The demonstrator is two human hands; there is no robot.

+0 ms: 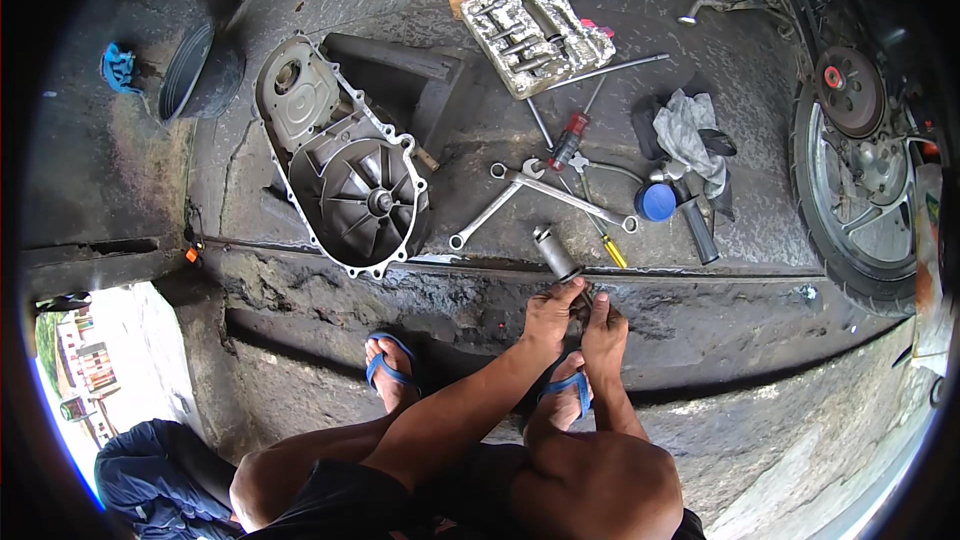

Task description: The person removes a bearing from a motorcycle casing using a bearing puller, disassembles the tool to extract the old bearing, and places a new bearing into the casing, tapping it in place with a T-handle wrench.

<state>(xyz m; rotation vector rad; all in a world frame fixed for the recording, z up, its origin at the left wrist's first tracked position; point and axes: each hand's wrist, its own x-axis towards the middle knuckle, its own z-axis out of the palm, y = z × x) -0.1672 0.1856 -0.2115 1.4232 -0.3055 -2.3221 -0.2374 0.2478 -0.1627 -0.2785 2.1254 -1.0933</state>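
Observation:
My left hand point(548, 318) and my right hand point(604, 332) are close together above the edge of the ledge, in front of my feet. Fingers of both are closed around a small dark metal part point(579, 306), mostly hidden between them. Just beyond my left fingertips is a silver metal cylinder point(557, 252) with a small stub at its far end. It tilts away from me, its near end at the fingertips; whether they grip it, I cannot tell. Two combination wrenches point(581, 199) lie crossed behind it, near a yellow-handled screwdriver point(613, 252).
A large metal engine casing point(309, 202) lies left; a spoked wheel point(806, 200) stands right. Farther back are a red-handled screwdriver point(569, 141), a socket tray point(515, 86) and a black bucket point(215, 80). A blue cap point(656, 202), dark handle point(698, 231) and grey rag point(685, 130) lie right.

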